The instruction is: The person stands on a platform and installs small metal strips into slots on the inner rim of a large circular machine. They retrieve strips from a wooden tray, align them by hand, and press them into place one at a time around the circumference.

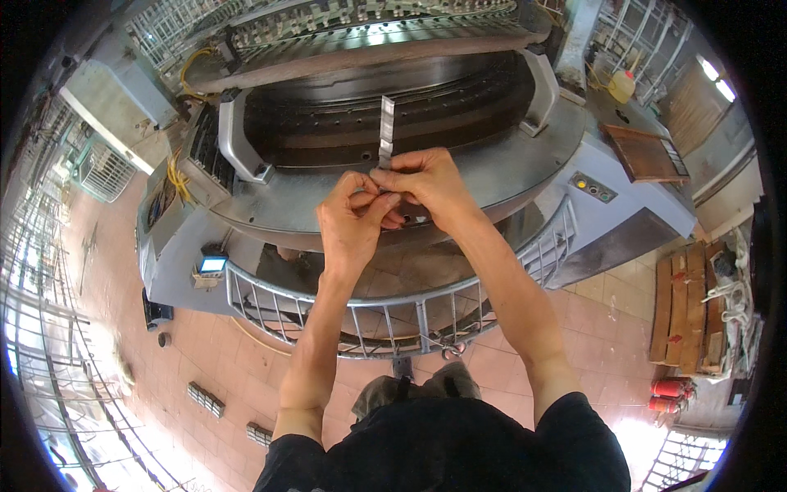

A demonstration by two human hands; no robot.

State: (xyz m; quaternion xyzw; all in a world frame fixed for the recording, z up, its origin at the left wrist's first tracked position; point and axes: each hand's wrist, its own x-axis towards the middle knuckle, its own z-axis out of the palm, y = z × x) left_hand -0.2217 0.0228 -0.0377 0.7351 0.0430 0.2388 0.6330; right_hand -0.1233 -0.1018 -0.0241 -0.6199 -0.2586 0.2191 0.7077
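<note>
Over the front of a large round metal machine, my right hand point(434, 184) pinches the lower end of a thin, flat, silvery strip point(387, 123) that stands nearly upright. My left hand point(348, 217) is closed just beside it, thumb and fingertips pressed together close under the right fingertips. Whatever the left fingers hold is hidden. Both hands are above the smooth metal ring table point(492, 176) of the machine. Behind the strip lies the dark, curved inner wall point(311, 131) with a row of holes, between two silver brackets point(238, 135).
A curved metal guard rail point(393, 302) runs between my body and the machine. At right are a button panel point(593, 187), a brown board point(643, 154) and a yellowish bottle point(621, 86). A small lit screen point(212, 265) sits at left. Red fire extinguishers point(668, 395) stand near wooden slats point(687, 303).
</note>
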